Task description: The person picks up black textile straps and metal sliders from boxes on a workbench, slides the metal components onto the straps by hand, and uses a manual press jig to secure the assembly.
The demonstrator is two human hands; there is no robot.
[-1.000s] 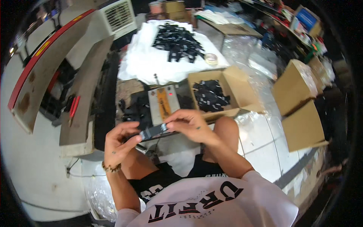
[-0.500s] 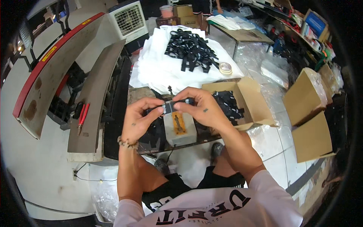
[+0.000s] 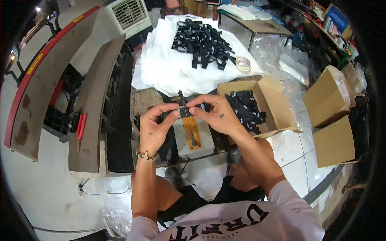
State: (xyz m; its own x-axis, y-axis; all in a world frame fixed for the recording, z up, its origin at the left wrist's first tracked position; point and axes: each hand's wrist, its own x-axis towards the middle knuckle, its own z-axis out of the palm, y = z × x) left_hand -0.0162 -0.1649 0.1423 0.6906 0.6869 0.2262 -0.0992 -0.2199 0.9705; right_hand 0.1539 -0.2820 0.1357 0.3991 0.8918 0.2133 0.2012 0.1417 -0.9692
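Note:
My left hand (image 3: 152,127) and right hand (image 3: 219,116) meet over the far end of a grey block-shaped bench device (image 3: 183,146). Each pinches a short black fabric strap (image 3: 183,113) between thumb and fingertips. Only a small piece of the strap shows between the thumbs; the fingers cover much of the rest. A yellow-orange plate (image 3: 191,134) with a dark metal piece lies along the device's top. Just beyond my fingertips a thin dark rod with a knobbed end (image 3: 180,94) sticks up.
Right of the device stands an open cardboard box (image 3: 273,104) of black strap pieces (image 3: 246,108). A pile of black straps (image 3: 203,42) and a tape roll (image 3: 243,64) lie on white sheets (image 3: 157,64) ahead. Red-handled pliers (image 3: 82,128) rest on a board at left.
My view has shifted slightly, so the device and boxes sit differently in the picture. Both hands remain pinched on the strap, with less of it showing between the thumbs.

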